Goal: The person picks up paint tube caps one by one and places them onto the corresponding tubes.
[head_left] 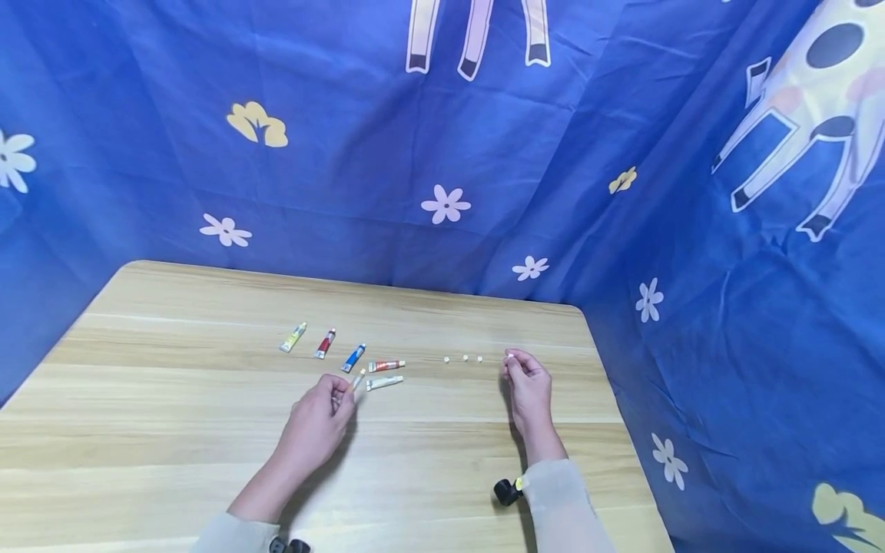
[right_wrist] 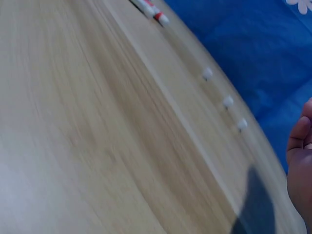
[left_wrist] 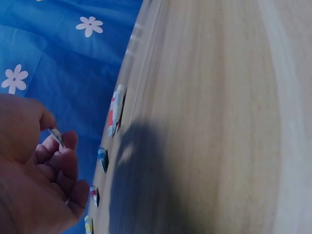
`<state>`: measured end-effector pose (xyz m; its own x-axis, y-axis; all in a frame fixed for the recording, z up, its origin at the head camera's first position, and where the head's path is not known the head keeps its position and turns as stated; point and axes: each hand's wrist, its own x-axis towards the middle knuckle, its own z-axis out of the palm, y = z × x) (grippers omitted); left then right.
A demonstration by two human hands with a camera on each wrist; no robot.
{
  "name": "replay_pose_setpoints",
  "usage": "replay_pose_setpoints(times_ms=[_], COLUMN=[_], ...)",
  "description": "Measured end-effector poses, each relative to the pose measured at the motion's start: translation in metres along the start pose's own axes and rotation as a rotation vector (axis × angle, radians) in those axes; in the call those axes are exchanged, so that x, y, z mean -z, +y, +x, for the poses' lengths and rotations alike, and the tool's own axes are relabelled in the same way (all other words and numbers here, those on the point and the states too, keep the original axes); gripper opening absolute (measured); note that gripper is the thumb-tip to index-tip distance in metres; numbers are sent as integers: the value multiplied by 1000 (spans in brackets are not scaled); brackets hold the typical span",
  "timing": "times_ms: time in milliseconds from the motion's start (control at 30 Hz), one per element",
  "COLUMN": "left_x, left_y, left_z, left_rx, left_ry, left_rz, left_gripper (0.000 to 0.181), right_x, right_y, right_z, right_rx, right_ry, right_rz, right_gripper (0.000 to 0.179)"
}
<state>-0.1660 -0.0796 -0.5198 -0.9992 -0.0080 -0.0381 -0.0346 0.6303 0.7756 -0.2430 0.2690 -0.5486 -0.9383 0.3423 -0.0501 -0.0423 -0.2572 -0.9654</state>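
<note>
My left hand (head_left: 322, 415) pinches a small paint tube (head_left: 357, 379) between thumb and fingers, its pale end pointing up and away; part of the tube is covered by the fingers. To the right, my right hand (head_left: 532, 390) holds a tiny white cap (head_left: 510, 355) at its fingertips, a little above the table. Three small white caps (head_left: 465, 359) lie in a loose row left of that hand. Near the left hand lie a blue paint tube (head_left: 353, 358), an orange-red paint tube (head_left: 386, 366) and a white paint tube (head_left: 384, 382). In the right wrist view only the hand's edge shows.
Farther left on the wooden table (head_left: 173, 369) lie a red paint tube (head_left: 325, 343) and a yellow paint tube (head_left: 293, 337). A blue patterned cloth (head_left: 346, 153) hangs behind the table's far edge and along its right side.
</note>
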Motion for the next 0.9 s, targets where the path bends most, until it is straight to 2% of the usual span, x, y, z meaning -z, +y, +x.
replay_pose_setpoints(times_ms=[133, 333, 567, 900], left_x=[-1, 0, 0, 1], left_y=[1, 4, 7, 14], left_z=[0, 0, 0, 0], left_rx=[4, -6, -11, -21], left_ry=[-28, -29, -60, -75], left_rz=[-61, -100, -122, -118], left_gripper=[13, 14, 17, 19], right_x=[-7, -19, -34, -59], right_y=[-3, -9, -15, -17], right_z=[-5, -13, -25, -49], right_rx=[7, 21, 40, 85], right_ry=[-17, -63, -182, -346], right_rz=[16, 5, -101, -237], right_gripper=[16, 17, 29, 21])
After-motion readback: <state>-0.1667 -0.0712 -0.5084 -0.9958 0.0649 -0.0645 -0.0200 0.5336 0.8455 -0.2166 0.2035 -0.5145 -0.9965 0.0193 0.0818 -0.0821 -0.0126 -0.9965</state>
